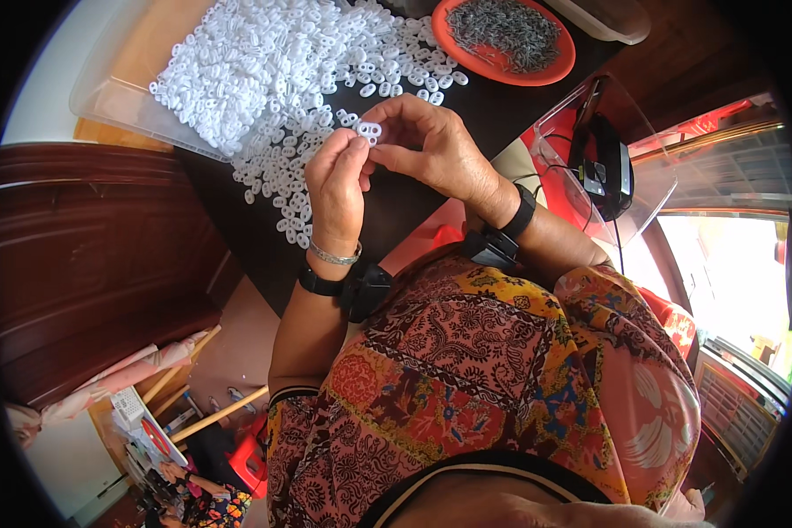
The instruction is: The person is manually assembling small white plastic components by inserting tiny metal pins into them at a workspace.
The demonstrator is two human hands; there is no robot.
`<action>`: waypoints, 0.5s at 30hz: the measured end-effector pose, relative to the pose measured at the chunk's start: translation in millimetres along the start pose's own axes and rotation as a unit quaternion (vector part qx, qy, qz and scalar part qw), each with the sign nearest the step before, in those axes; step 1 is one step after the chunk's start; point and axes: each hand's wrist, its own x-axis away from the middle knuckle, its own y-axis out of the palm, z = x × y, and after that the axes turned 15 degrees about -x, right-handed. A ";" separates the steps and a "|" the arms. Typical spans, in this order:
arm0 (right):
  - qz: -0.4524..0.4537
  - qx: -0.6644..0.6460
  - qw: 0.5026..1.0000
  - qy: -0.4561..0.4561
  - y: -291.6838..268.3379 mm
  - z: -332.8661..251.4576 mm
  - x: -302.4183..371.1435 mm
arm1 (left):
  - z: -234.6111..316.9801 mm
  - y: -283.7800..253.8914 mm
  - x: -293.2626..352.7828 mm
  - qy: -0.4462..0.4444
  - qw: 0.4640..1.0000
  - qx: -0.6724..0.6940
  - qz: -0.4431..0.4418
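Note:
Over the dark table, my left hand (336,189) and my right hand (436,150) meet at a small white oval plastic piece with two holes (370,130). The left thumb and fingers pinch it from one side; the right thumb and index finger close on its other side. Whether a second small part is between the right fingertips, I cannot tell. Just beyond the hands lies a large heap of similar white two-hole pieces (264,62), with loose ones (290,207) scattered beside my left hand.
An orange plate (443,44) at the far right holds many thin grey metal bits. The heap spills from a clear plastic tray (141,114). Right of the dark table (229,198), a clear bin (651,172) holds a black device (614,172) with cables. Another person (207,502) is at lower left.

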 end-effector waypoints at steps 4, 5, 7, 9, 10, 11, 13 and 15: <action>-0.027 -0.119 0.992 0.000 -6.0 -0.8 2.0 | 6.2 -1.8 1.4 0.059 0.992 -0.109 -0.024; -0.025 -0.120 0.992 -0.001 -6.9 -2.3 2.6 | 4.8 -2.6 0.8 0.113 0.983 -0.144 -0.022; -0.033 -0.161 0.986 0.023 -7.7 -8.1 4.0 | 3.5 -2.9 0.4 0.167 0.969 -0.180 -0.021; -0.041 -0.164 0.985 0.025 -8.2 -13.5 5.4 | 3.6 -2.9 1.0 0.200 0.965 -0.165 -0.027; -0.048 -0.165 0.985 0.028 -8.4 -15.7 5.9 | 4.1 -3.1 0.9 0.200 0.965 -0.165 -0.029; -0.046 -0.165 0.985 0.027 -7.8 -17.4 6.4 | 4.9 -3.8 1.2 0.199 0.964 -0.170 -0.036; -0.052 -0.162 0.985 0.016 -6.2 -19.8 7.6 | 5.0 -4.8 1.2 0.198 0.963 -0.174 -0.045; -0.050 -0.151 0.987 0.013 -5.8 -21.3 8.7 | 3.8 -5.4 0.8 0.188 0.967 -0.164 -0.057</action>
